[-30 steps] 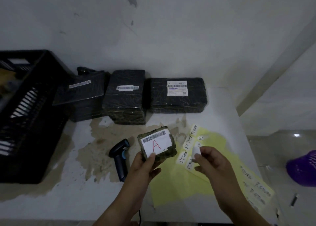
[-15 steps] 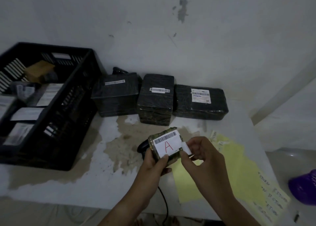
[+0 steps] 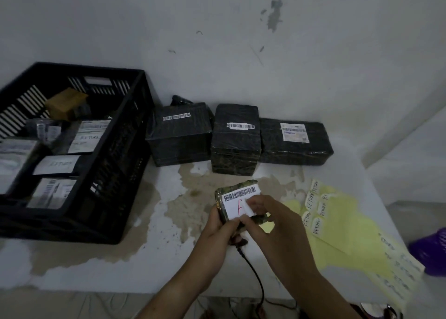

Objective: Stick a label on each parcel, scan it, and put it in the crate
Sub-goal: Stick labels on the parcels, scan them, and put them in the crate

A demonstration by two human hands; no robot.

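White paint, worn through in brown patches, covers the table (image 3: 96, 270), which is set against a scuffed pale wall (image 3: 217, 40). A black crate (image 3: 115, 173) is placed at its left, three black-wrapped parcels (image 3: 235, 144) along the wall, yellow label sheets (image 3: 337, 234) at right. Above the middle, a small parcel (image 3: 239, 193) is gripped by the left hand (image 3: 217, 231); a white label (image 3: 248, 206) is pinched against it by the right hand (image 3: 277, 224).
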